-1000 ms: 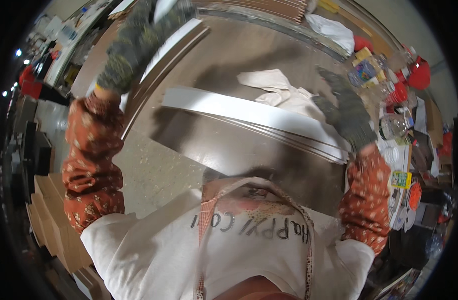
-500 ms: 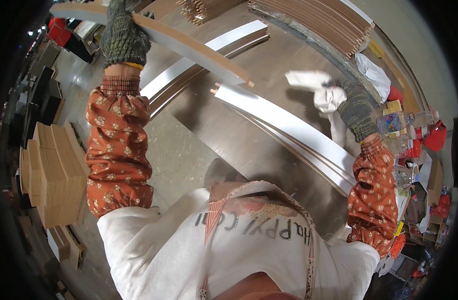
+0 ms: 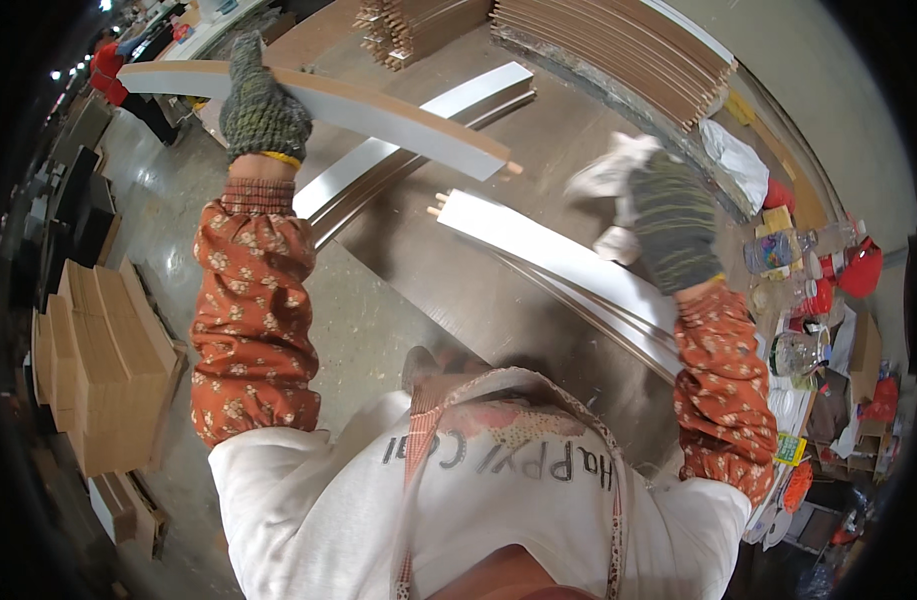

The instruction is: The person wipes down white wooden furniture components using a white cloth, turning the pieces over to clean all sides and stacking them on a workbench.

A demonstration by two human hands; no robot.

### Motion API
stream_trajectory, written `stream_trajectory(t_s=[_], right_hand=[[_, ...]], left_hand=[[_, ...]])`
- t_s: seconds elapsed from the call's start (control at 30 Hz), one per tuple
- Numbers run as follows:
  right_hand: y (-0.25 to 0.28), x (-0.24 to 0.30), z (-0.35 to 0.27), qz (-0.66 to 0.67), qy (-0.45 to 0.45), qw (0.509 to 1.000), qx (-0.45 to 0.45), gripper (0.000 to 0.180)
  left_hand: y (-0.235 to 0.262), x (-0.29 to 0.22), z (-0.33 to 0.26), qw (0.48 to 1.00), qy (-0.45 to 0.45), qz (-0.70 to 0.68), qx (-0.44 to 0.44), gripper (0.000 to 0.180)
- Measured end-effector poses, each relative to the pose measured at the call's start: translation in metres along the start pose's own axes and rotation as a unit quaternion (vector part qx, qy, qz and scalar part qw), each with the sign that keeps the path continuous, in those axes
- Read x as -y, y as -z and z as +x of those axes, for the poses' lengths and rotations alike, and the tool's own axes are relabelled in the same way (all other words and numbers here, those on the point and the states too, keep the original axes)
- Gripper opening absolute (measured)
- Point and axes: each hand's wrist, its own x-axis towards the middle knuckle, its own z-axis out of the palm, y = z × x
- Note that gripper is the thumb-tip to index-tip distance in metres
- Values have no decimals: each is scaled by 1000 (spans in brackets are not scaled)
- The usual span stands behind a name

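A cluttered workshop — brown tabletop (image 3: 448, 280) running across the middle, concrete floor (image 3: 368, 330) beside it, and stacks of flat cardboard-coloured boards (image 3: 98, 380) standing at the left. At the far end of the tabletop a pile of long curved wooden strips (image 3: 618, 50) lies edge to edge, with a smaller bundle of short strips (image 3: 418, 25) next to it. Along the right rim sit plastic bottles (image 3: 778, 250), red items and a crumpled white bag (image 3: 733, 165).

The person wears knitted work gloves and orange flowered sleeve covers (image 3: 248, 320) over a white shirt. The left hand (image 3: 263, 110) is raised and closed round a long curved strip (image 3: 378, 110) — white on its face, brown along its upper edge, with small dowel pegs at its near end. That strip is held up in the air, clear of the tabletop, stretching from the far left toward the centre.

The right hand (image 3: 668, 225) hovers over the near end of a second white strip (image 3: 548, 250) that lies on the tabletop, also with pegs showing at its tip. A crumpled white rag (image 3: 608, 175) shows around the glove; the hand is blurred, and I cannot tell whether its fingers are closed on the rag or loose. Another white strip (image 3: 418, 135) lies flat farther back, under the raised one.
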Motion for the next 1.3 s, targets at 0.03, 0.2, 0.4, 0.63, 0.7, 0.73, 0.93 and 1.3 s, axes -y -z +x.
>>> stream_trajectory(t_s=[0.03, 0.2, 0.4, 0.63, 0.7, 0.73, 0.93, 1.3], right_hand=[[3, -17, -4, 139, 34, 987, -78, 42], [35, -4, 1, 324, -59, 934, -137, 44], [62, 27, 19, 83, 39, 979, -183, 50], [36, 122, 46, 42, 178, 976, -122, 39], [36, 105, 47, 46, 129, 989, 58, 35], [66, 91, 54, 48, 106, 972, 203, 34], [-29, -27, 2, 511, -132, 839, -133, 34], [44, 116, 38, 40, 204, 962, -177, 52]], left_hand=[[18, 3, 14, 992, -79, 67, 67, 45], [-6, -32, -10, 983, -81, -164, 18, 29], [-17, -56, -37, 984, -156, -32, 76, 37], [2, -48, -39, 628, -586, 510, 52, 43], [-6, -58, -25, 937, -316, 132, 72, 41], [3, -65, -17, 985, -145, -75, 57, 41], [54, -55, -13, 969, -93, 116, 199, 42], [113, 14, -142, 601, 582, 74, 543, 56]])
